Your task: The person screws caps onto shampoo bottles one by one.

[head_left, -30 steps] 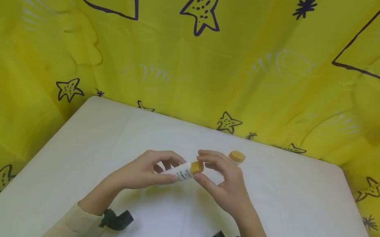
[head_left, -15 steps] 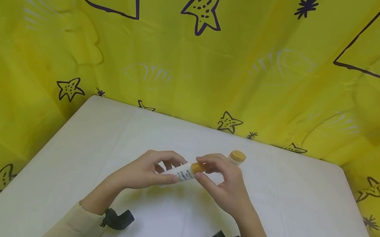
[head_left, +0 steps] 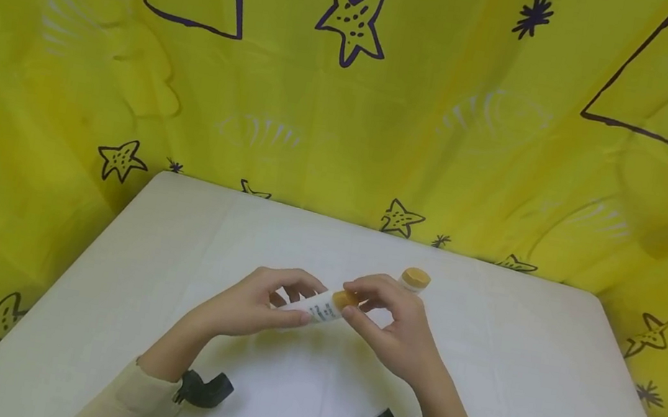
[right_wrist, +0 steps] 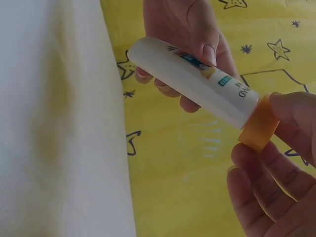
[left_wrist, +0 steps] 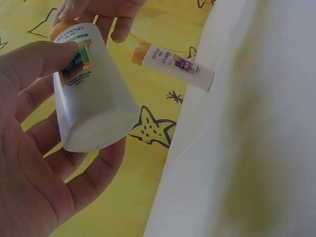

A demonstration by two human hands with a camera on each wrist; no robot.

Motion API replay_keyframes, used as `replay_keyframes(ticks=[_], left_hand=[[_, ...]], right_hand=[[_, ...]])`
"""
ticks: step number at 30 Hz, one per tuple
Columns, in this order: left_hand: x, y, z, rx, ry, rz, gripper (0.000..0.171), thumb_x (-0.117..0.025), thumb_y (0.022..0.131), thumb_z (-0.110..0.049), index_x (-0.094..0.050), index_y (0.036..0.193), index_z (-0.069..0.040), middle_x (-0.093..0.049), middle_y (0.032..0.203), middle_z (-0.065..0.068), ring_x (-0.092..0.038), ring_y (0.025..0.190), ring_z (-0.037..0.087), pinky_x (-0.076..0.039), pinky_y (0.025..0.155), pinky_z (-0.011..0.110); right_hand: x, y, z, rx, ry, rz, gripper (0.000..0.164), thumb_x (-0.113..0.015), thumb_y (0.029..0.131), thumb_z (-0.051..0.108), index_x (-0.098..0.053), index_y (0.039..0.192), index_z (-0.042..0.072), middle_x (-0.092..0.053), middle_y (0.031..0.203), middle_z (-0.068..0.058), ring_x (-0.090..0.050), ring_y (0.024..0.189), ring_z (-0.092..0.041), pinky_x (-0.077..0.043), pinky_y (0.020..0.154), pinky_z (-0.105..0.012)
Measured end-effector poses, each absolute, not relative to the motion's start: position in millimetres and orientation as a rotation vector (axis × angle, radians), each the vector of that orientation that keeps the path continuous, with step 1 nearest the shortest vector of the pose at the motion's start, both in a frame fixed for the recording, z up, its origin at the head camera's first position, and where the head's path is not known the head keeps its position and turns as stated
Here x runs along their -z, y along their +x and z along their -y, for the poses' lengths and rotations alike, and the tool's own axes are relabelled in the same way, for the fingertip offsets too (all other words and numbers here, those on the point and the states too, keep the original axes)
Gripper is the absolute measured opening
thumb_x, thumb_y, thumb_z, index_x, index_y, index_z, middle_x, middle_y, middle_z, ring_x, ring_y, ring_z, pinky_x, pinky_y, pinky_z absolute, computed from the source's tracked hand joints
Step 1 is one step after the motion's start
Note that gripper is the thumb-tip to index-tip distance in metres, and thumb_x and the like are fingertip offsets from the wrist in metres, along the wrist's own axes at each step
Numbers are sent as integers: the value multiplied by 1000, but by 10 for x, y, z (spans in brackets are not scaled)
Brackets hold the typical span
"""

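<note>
My left hand (head_left: 253, 304) grips a white bottle (head_left: 321, 308) printed with "REPAND" and a green and orange label. The thumb lies across the label in the left wrist view, and the other fingers curl round the far side. The bottle is tilted, its orange cap (right_wrist: 259, 123) towards my right hand (head_left: 399, 328). That hand pinches the cap between thumb and fingers, clearly seen in the right wrist view. The cap sits on the bottle's neck end; whether it is loose I cannot tell. Both hands are held above the table.
A second white bottle (left_wrist: 175, 66) with an orange cap and purple label stands upright on the white table (head_left: 186, 229), behind my right hand. A yellow curtain (head_left: 350, 109) with starfish drawings hangs along the table's back and sides. Dark devices are strapped to both wrists.
One second ago my right hand's fingers were spread near the cap; they then closed round it and still hold it. My left hand and the bottle have hardly moved.
</note>
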State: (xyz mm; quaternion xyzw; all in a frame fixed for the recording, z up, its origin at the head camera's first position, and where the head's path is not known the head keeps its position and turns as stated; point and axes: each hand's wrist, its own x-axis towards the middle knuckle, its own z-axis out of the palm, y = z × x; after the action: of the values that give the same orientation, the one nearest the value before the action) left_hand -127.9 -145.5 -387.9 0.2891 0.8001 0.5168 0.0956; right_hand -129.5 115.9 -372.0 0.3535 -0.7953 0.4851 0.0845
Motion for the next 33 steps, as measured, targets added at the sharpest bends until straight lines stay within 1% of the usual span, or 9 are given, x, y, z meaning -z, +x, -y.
replay_keyframes(ticks=[6,9,15,18,22,25,27,29,33], left_hand=[[3907,-1262,1443,-1534,889,-2376,32,-72,92,-28,-64,124,-30,-67,113,-14,-59,98,14,-55,81,42],[3909,-1259,1436,-1530,887,-2373,33,-72,92,-28,-64,124,-31,-67,113,-14,-59,98,14,-55,81,42],[3908,-1266,1424,-1512,892,-2394,34,-73,92,-28,-64,124,-30,-67,115,-15,-59,98,14,-54,81,42],[3898,-1265,1415,-1509,892,-2400,34,-73,92,-29,-65,125,-29,-67,116,-14,-59,99,14,-54,82,42],[3883,-1257,1405,-1520,897,-2392,34,-73,92,-29,-66,125,-27,-68,117,-11,-59,99,16,-54,82,41],[3887,-1259,1403,-1539,896,-2376,33,-72,93,-27,-66,125,-29,-68,115,-12,-60,98,15,-55,81,41],[3897,-1265,1408,-1553,895,-2361,32,-71,93,-26,-66,124,-31,-68,112,-13,-60,97,15,-55,79,41],[3906,-1273,1416,-1572,887,-2345,31,-69,94,-23,-65,124,-32,-69,110,-12,-61,97,14,-56,78,40],[3901,-1286,1439,-1612,851,-2315,30,-65,95,-17,-65,123,-27,-68,107,-7,-62,97,16,-57,75,36]], right_hand=[[3733,-1295,-1160,-1436,1046,2348,26,-77,87,7,-69,110,14,-70,104,2,-66,86,-11,-55,66,-24],[3739,-1294,-1161,-1422,1033,2343,28,-77,86,7,-68,111,15,-69,103,2,-67,83,-10,-53,63,-23],[3746,-1287,-1161,-1437,1008,2348,29,-77,86,7,-69,113,16,-69,104,4,-65,81,-9,-52,62,-23],[3755,-1289,-1158,-1438,1002,2344,29,-76,86,7,-70,113,16,-69,101,4,-64,76,-9,-52,61,-23],[3728,-1262,-1137,-1442,977,2347,28,-76,85,2,-70,110,13,-67,95,0,-60,67,-8,-51,58,-25],[3723,-1259,-1134,-1455,973,2353,29,-76,85,2,-70,112,12,-67,97,-2,-60,64,-8,-51,57,-25],[3752,-1283,-1155,-1473,999,2358,32,-75,87,4,-69,116,14,-67,104,-2,-62,67,-8,-53,60,-25],[3753,-1296,-1174,-1488,1072,2334,37,-75,87,3,-67,121,13,-66,114,-4,-64,75,-10,-56,66,-27],[3752,-1320,-1206,-1488,1224,2286,44,-74,86,-2,-65,126,9,-61,130,-10,-66,94,-15,-59,76,-29]])
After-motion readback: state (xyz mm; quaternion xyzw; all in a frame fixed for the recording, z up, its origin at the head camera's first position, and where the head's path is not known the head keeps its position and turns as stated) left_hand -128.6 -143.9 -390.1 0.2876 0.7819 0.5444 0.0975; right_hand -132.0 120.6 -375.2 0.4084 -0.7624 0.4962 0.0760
